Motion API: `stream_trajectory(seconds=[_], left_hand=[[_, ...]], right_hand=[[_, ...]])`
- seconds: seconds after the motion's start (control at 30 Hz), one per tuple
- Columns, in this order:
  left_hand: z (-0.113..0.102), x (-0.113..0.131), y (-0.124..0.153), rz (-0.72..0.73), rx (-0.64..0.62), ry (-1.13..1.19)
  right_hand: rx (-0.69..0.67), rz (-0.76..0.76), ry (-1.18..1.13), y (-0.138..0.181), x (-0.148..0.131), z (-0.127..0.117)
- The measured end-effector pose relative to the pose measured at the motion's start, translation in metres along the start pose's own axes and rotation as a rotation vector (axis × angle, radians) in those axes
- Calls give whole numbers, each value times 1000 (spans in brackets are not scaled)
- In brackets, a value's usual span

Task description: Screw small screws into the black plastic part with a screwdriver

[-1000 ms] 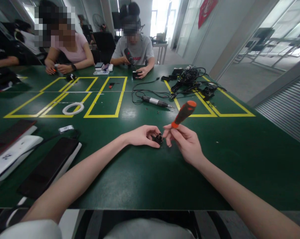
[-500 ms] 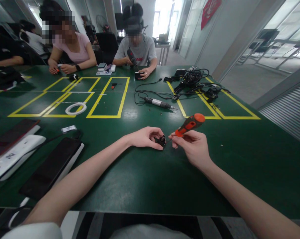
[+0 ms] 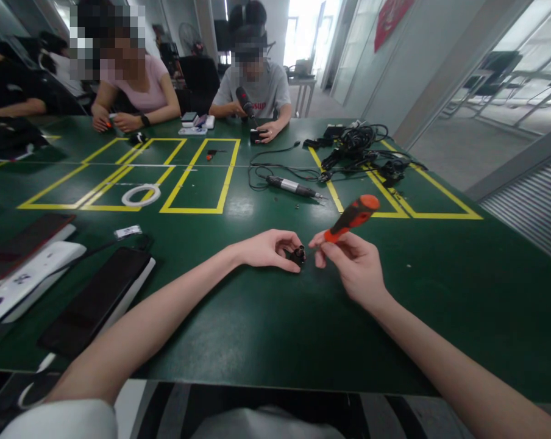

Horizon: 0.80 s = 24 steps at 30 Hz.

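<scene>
My left hand [image 3: 269, 249] rests on the green table [image 3: 266, 317] with its fingers pinched around a small black part [image 3: 299, 255]. My right hand [image 3: 351, 259] grips an orange-and-black screwdriver [image 3: 352, 217] by the lower end of its handle. The handle slants up to the right, and the tip end points down-left toward the black part. The screwdriver's shaft is hidden behind my fingers.
Dark flat devices [image 3: 97, 299] and a white one [image 3: 28, 277] lie at the left. A white tape ring [image 3: 141, 196], an electric screwdriver [image 3: 291, 186] and a tangle of black cables [image 3: 362, 149] lie farther back. Two people sit across the table handling small items.
My right hand tilted the screwdriver handle lower, then raised it slightly. The left hand stays closed on the black part.
</scene>
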<state>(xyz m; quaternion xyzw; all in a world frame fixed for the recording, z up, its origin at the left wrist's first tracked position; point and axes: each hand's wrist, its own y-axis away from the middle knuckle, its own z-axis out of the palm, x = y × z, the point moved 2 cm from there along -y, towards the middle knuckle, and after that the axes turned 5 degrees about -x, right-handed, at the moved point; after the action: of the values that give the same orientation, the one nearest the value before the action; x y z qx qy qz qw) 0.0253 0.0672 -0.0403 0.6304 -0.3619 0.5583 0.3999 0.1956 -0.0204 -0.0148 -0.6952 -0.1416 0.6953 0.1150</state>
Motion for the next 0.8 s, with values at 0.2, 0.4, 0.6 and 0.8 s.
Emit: stream_trajectory(seconds=[0.2,0.4,0.6,0.8], left_hand=[[0,2,1,-1,12,-8],[0,3,2,-1,-2,-9],[-1,1,3,0,14,-15],[-1,2,4,-3,-9,-20]], right_hand=[[-7,13,-73,0,2,2],[-22,10,26,1,-1,2],[-21,21,-37,1,0,3],[-23,23,33,1,-1,3]])
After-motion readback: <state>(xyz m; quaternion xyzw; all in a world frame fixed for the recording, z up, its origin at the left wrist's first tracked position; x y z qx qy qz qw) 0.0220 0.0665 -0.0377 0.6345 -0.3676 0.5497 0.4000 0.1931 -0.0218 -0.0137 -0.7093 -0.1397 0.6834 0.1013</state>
